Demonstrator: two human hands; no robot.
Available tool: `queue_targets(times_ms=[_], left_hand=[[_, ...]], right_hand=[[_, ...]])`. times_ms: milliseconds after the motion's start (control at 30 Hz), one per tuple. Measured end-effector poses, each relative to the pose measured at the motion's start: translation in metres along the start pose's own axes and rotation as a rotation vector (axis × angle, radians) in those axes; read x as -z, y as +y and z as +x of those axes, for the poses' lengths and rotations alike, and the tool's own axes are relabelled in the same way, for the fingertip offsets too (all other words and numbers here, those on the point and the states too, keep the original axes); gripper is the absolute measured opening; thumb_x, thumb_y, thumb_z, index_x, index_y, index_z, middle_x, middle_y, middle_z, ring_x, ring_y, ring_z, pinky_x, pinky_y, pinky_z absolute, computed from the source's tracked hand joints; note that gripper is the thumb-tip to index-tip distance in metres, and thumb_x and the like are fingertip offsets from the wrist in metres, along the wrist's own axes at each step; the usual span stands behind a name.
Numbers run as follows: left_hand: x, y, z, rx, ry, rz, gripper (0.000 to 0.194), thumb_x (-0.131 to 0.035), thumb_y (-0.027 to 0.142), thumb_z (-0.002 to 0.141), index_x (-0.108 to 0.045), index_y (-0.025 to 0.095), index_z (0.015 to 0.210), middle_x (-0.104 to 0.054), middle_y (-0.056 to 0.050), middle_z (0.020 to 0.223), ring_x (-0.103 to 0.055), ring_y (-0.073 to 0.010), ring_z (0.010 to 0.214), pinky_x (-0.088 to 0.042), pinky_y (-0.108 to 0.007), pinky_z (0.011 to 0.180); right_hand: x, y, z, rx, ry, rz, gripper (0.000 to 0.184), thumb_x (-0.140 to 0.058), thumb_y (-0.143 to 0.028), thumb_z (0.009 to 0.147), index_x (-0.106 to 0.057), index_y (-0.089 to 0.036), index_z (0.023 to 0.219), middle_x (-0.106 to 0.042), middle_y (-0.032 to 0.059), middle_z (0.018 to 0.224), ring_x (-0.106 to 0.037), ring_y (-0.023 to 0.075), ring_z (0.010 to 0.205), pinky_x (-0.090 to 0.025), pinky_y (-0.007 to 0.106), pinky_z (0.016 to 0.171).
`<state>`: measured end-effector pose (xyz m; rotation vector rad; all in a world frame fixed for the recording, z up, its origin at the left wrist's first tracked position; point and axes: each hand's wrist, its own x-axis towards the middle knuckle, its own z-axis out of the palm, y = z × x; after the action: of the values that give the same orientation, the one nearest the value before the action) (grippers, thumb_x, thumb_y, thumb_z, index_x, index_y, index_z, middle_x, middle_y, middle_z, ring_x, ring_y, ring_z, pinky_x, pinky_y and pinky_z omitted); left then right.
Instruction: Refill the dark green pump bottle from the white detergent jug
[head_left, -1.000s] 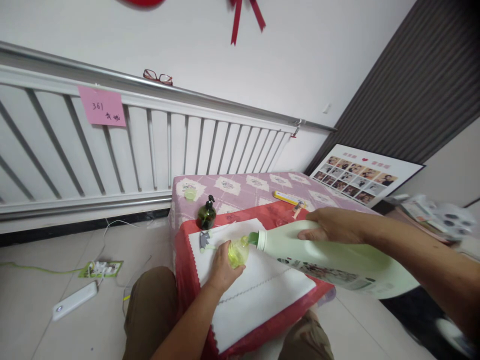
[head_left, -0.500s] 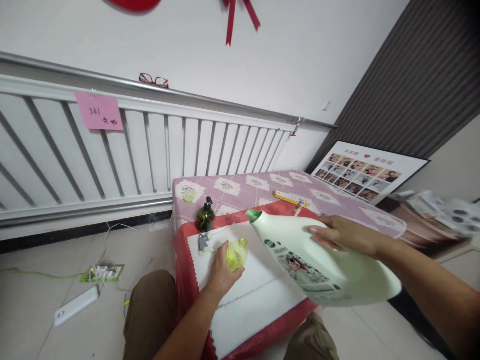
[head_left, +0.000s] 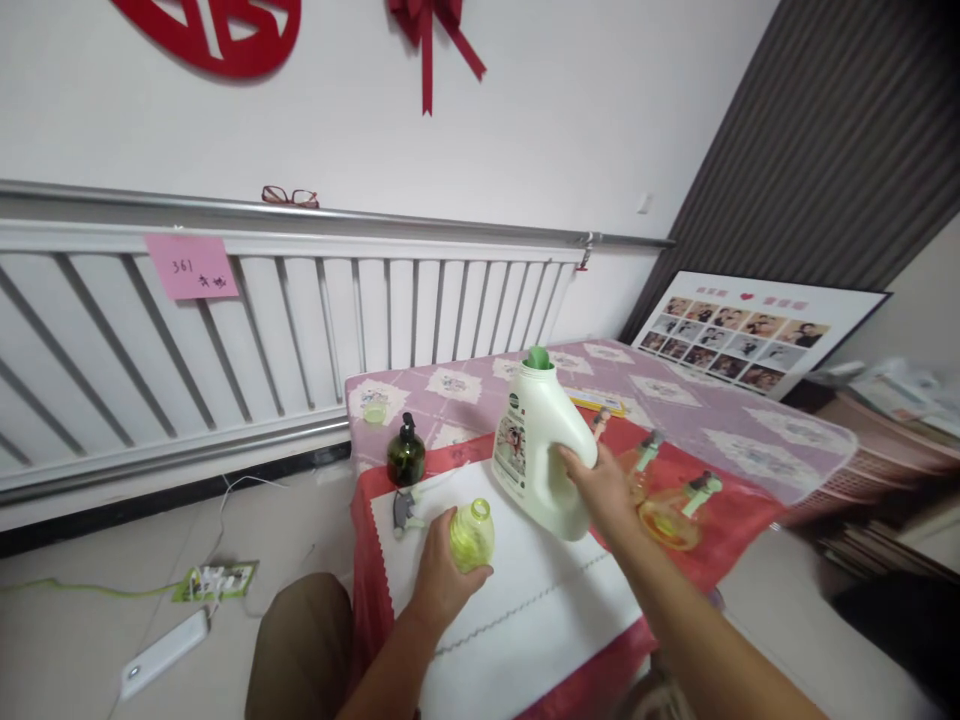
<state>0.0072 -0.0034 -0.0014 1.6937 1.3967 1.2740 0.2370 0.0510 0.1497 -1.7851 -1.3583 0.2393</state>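
there are two hands, one left hand (head_left: 441,562) and one right hand (head_left: 598,487), with one large pale green jug (head_left: 541,450), one small yellow-green bottle (head_left: 472,537), one dark pump bottle (head_left: 406,458) and at least two trigger bottles (head_left: 670,525). also counted are one pair of glasses (head_left: 291,198), one pink note (head_left: 193,267), one red bow (head_left: 427,22), one power strip (head_left: 215,580) and one photo board (head_left: 757,335).

A purple patterned cloth (head_left: 409,390) covers the table (head_left: 795,425), overlaid nearer by a red cloth (head_left: 739,515) and a white mat (head_left: 540,620). A dark pump bottle (head_left: 406,460) stands by the mat's corner; a grey spray head (head_left: 403,512) lies on the mat. Farther back are a small pale object (head_left: 374,412) and a yellow packet (head_left: 598,401); spray bottles (head_left: 670,522) occupy the red cloth's right.
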Motion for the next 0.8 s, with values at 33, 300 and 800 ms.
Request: queue_targets(times_ms=[33, 300, 800], left_hand=[[0.000, 0.000, 0.000, 0.004, -0.003, 0.002, 0.086, -0.075, 0.024, 0.060, -0.032, 0.023, 0.134, -0.048, -0.011, 0.133, -0.045, -0.0295, 0.128, -0.036, -0.044, 0.110], [-0.003, -0.003, -0.002, 0.037, -0.047, -0.037, 0.099, -0.076, 0.019, 0.058, -0.023, 0.022, 0.140, -0.040, -0.012, 0.142, -0.036, -0.0295, 0.134, -0.029, -0.044, 0.115], [0.033, 0.004, 0.012, 0.026, 0.198, 0.001, 0.050, -0.039, 0.043, 0.091, -0.033, 0.021, 0.136, -0.043, -0.013, 0.140, -0.042, -0.0244, 0.130, -0.038, -0.041, 0.105]], right_hand=[[-0.010, 0.007, -0.002, -0.020, 0.025, 0.028, 0.055, -0.052, -0.060, 0.076, -0.058, -0.016, 0.108, -0.070, 0.0069, 0.082, -0.065, 0.0240, 0.071, -0.050, 0.033, 0.062], [-0.043, 0.047, -0.026, -0.089, 0.033, 0.173, 0.047, -0.057, -0.053, 0.074, -0.059, -0.018, 0.104, -0.071, 0.0091, 0.092, -0.066, 0.0255, 0.081, -0.051, 0.034, 0.069], [-0.041, 0.045, -0.032, -0.173, 0.065, 0.166, 0.039, -0.059, -0.053, 0.068, -0.060, -0.021, 0.090, -0.071, 0.0076, 0.079, -0.064, 0.0279, 0.077, -0.049, 0.036, 0.066]])
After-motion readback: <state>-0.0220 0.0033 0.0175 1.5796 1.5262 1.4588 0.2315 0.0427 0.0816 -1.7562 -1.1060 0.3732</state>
